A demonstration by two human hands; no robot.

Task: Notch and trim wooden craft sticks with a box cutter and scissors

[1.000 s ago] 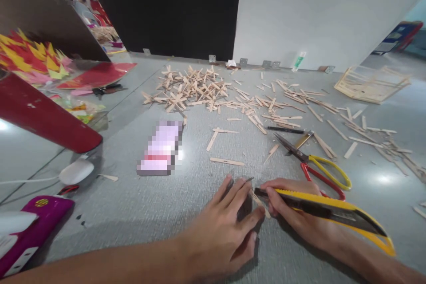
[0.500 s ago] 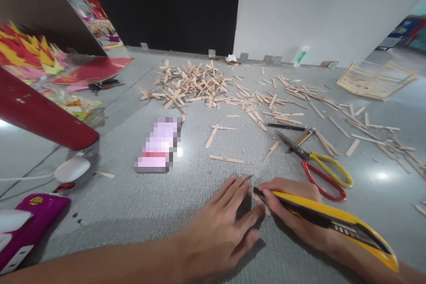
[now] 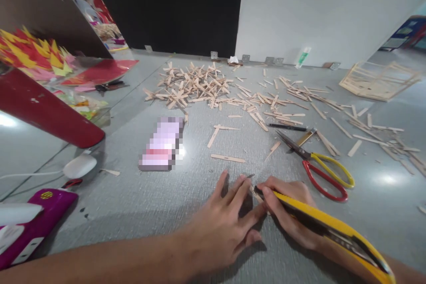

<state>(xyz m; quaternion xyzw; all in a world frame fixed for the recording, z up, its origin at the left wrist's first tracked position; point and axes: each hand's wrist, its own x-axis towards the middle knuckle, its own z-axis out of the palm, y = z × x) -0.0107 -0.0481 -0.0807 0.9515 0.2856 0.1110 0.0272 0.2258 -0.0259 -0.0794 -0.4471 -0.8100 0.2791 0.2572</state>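
My right hand [image 3: 289, 204] grips a yellow-and-black utility knife [image 3: 333, 230] like a pen, its tip angled down at the surface. Under that tip lies a short wooden craft stick [image 3: 257, 196], largely hidden by my fingers. My left hand [image 3: 226, 226] rests palm down beside it, fingers spread, the fingertips touching or close to the stick. Just ahead of the fingers lies one whole craft stick [image 3: 228, 158]. Beyond that, two sticks [image 3: 216, 134] meet at an angle. To the right of my hands are scissors [image 3: 309, 156] with one yellow and one red handle.
A heap of craft sticks [image 3: 193, 84] lies toward the black panel, with loose sticks [image 3: 286, 117] scattered right. A phone [image 3: 161, 144] lies left of centre. Far left are a red pole [image 3: 56, 111], a white charger [image 3: 80, 166] and a purple power strip [image 3: 49, 206]. A stick frame [image 3: 376, 86] stands back right.
My left fingers have spread wider, the index finger lifting apart from the others. The knife's rear end has dipped slightly lower. The whole view has shifted a little.
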